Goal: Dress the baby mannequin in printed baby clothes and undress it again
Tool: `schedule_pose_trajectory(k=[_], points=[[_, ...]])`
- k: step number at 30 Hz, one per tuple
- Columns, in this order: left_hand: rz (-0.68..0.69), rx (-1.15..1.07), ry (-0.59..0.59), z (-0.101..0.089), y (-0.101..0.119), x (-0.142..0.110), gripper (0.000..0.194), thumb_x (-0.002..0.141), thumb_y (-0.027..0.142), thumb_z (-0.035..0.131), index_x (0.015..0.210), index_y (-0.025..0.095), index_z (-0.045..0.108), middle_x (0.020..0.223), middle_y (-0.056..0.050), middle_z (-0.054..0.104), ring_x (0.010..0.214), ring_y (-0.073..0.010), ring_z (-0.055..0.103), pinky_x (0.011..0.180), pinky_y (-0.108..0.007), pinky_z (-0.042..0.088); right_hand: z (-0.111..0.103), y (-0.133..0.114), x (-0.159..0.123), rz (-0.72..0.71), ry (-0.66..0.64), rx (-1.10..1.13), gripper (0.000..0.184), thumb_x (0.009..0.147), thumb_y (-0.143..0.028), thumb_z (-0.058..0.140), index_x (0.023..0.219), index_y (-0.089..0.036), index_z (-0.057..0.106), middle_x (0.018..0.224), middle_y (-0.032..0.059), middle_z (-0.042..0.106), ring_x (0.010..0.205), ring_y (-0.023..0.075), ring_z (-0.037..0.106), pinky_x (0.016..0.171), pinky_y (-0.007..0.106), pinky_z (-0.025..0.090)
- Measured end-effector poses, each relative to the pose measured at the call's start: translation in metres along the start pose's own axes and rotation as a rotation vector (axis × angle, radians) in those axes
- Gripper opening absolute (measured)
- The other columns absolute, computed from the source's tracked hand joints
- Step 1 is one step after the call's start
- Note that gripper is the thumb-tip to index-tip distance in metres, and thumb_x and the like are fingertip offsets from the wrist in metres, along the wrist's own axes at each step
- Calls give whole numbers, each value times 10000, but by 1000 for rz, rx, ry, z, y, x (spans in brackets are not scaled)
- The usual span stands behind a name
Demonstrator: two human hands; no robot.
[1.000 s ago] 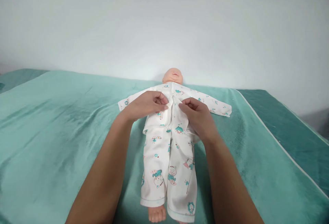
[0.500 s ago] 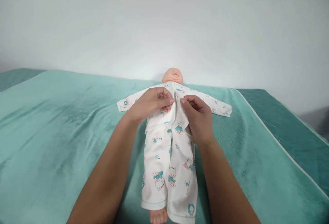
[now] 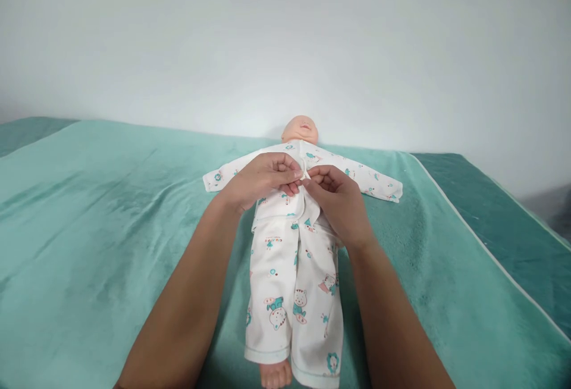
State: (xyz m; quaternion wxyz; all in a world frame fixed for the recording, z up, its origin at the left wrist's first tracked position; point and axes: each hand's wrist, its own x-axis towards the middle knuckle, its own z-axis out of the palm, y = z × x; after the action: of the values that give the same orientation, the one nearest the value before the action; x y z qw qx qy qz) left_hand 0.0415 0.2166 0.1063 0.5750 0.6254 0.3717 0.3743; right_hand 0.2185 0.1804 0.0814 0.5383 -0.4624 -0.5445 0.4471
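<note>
Left hand (image 3: 272, 179) and right hand (image 3: 334, 195), close together, are pinching a white cartoon-print cloth jacket (image 3: 280, 206) at its front opening. Pink, smooth-headed doll (image 3: 300, 129) is wearing it, lying on a teal plush blanket (image 3: 111, 228).

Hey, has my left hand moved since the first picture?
Yes. Measured against the doll's head, which has barely shifted in view, your left hand has moved to the picture's right and slightly upward, closer to that head.
</note>
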Motion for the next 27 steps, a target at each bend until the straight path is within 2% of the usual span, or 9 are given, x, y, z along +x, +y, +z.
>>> schedule_pose_trajectory(k=[6, 14, 19, 24, 27], points=[[-4, 20, -15, 0, -1, 0, 206, 812, 313, 784, 825, 152, 656, 736, -35, 698, 658, -113, 643, 649, -250, 541, -5, 2, 1, 3, -110, -63, 228, 804, -303, 749, 942, -230, 583, 701, -66, 552, 604, 95, 483, 563, 249, 389], [-20, 33, -61, -3, -1, 0, 268, 794, 342, 812, 834, 169, 611, 695, -2, 657, 619, -103, 625, 620, -246, 534, -2, -3, -3, 4, -141, -141, 205, 821, -274, 703, 956, -240, 552, 670, -91, 546, 536, 95, 528, 531, 260, 422], [-25, 56, -73, -1, -1, -1, 302, 805, 377, 804, 859, 183, 579, 666, 26, 609, 603, -98, 612, 610, -243, 527, -1, -1, -3, -15, -170, -206, 195, 828, -256, 684, 978, -249, 558, 669, -93, 535, 580, 104, 543, 567, 263, 444], [-54, 133, -45, 3, 2, -3, 228, 838, 297, 749, 869, 194, 548, 696, 21, 628, 593, -92, 604, 577, -225, 503, 2, 0, -4, -3, -199, -278, 137, 838, -273, 681, 953, -250, 609, 706, -71, 578, 627, 117, 583, 598, 278, 462], [-60, 133, -44, 3, 4, -3, 159, 845, 215, 697, 892, 201, 546, 706, 22, 635, 583, -87, 595, 566, -216, 490, 3, 0, -4, -3, -195, -280, 177, 829, -269, 694, 981, -261, 604, 705, -82, 563, 637, 120, 597, 607, 280, 469]])
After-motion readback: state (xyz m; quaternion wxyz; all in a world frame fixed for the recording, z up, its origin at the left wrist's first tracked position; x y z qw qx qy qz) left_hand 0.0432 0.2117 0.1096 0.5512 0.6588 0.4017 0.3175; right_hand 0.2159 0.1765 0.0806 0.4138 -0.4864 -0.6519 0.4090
